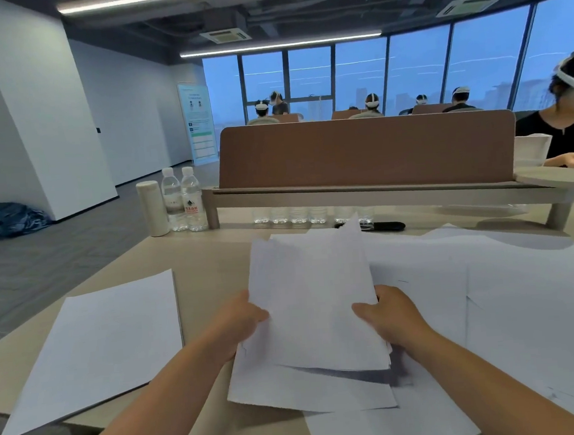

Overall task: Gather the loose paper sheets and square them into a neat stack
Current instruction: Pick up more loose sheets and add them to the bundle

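1. Head view: the fingers [257, 314] of the left hand [242, 318] curl round the left edge of a held bundle of sheets [312, 301], thumb on its face. The right hand [386, 312] pinches the right edge the same way.
2. The bundle stands tilted over the near middle of the table [207, 268]. Its top corners are staggered, so it is not yet square.
3. Under it lie more sheets [310, 394]. Loose sheets [525, 301] spread to the right, and a flat pile [106, 341] rests at the left.
4. My reading is that gathering is partly done and squaring is in hand.
5. The next move calls for a looser hold so the sheets can slide, then tapping the lower edge on the table, then a side edge.
6. The paper looks blank. At far left, one water bottle [193, 199] has a red label, too blurred to read. The print on the far banner [199, 121] is too small to read.
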`<state>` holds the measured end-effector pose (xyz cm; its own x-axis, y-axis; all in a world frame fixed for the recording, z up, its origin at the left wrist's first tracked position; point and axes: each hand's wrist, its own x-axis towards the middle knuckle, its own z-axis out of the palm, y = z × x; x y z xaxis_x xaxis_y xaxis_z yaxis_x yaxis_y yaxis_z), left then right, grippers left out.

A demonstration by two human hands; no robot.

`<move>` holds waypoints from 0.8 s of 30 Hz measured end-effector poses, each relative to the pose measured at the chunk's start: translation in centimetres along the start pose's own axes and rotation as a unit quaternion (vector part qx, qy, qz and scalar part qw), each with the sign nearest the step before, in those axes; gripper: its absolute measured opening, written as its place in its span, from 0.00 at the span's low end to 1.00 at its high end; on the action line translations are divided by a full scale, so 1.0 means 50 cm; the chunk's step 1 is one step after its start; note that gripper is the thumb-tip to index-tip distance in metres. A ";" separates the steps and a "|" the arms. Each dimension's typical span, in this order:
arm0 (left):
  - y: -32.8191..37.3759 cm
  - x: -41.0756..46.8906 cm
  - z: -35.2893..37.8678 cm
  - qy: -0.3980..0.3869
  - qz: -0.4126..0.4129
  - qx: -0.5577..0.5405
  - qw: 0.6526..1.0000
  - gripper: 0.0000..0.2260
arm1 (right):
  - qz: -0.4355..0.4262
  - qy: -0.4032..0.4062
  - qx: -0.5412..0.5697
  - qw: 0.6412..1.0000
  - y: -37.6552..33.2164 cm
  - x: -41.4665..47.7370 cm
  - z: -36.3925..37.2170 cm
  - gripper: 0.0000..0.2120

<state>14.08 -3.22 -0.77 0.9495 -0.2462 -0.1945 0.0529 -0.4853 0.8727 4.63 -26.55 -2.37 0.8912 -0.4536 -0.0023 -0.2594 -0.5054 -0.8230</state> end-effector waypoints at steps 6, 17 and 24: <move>0.008 -0.003 -0.005 0.012 -0.013 -0.028 0.999 0.16 | 0.044 0.021 -0.151 0.987 0.004 0.009 -0.002 0.18; -0.001 -0.015 0.017 0.035 -0.035 -0.024 0.998 0.16 | 0.042 0.024 -0.098 0.994 -0.013 -0.007 -0.009 0.15; 0.013 -0.036 0.006 0.014 -0.028 -0.079 0.996 0.17 | 0.061 0.030 0.049 0.997 -0.022 -0.013 -0.027 0.08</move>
<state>12.32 -3.35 0.01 0.9520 -0.1983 -0.2333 0.1513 -0.3580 0.9214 3.84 -26.70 -0.69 0.8304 -0.5523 -0.0731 -0.3239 -0.3719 -0.8700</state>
